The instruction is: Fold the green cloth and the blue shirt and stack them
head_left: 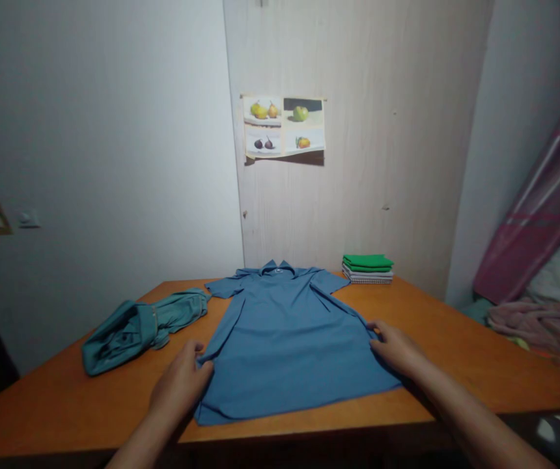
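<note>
A blue short-sleeved collared shirt (290, 345) lies spread on the orange-brown table (128, 410), its collar at the far side and its hem towards me. My left hand (182, 374) pinches the shirt's left side edge, a little above the hem. On the opposite side edge, my right hand (392, 345) grips the fabric between thumb and fingers. Both side edges are slightly raised and creased near my hands. The sleeves stretch outwards at the far end.
A crumpled teal garment (146, 329) lies left of the shirt. At the far right sits a folded stack with green cloth (368, 262) on top. Behind the table is a pale panel with a fruit picture (284, 127). A pink curtain (534, 215) hangs at right.
</note>
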A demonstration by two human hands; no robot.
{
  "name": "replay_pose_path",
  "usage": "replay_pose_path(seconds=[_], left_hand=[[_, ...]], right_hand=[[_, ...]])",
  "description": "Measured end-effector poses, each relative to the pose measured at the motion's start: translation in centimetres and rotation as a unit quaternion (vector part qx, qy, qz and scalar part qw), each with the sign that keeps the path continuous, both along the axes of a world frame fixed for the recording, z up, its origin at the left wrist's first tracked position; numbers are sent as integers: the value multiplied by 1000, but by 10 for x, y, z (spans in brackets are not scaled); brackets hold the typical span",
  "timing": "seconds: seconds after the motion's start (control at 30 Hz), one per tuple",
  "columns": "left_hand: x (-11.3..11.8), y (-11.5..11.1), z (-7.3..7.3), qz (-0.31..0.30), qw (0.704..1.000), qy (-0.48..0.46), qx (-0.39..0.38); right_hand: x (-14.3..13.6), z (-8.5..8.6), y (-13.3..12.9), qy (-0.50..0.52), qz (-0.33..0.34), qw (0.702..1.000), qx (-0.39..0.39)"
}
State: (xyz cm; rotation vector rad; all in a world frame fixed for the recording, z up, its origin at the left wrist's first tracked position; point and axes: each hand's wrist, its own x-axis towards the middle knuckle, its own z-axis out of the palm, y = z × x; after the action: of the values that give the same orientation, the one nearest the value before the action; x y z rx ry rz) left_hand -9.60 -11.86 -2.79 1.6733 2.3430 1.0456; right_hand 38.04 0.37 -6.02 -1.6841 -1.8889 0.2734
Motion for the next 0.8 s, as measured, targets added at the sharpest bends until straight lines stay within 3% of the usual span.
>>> replay_pose_path(seconds=[0.1,0.23,0.33,0.6,0.8], left_hand=[[-6,-5,-1,-24,999,-25,2],[-20,-15,-6,41,996,-63,44],[-24,-25,-9,53,995,-81,39],[-18,-52,-9,36,998,-58,-1],[-22,-78,-13,-12,998,-21,-53]], right_hand=[[7,-3,5,43,-12,999,9],[32,-6,6,148,-76,985,37],[45,-8,-1,159,-90,982,55],[55,-11,-22,94,-26,994,45],[75,-16,-46,107,65,991,-40]])
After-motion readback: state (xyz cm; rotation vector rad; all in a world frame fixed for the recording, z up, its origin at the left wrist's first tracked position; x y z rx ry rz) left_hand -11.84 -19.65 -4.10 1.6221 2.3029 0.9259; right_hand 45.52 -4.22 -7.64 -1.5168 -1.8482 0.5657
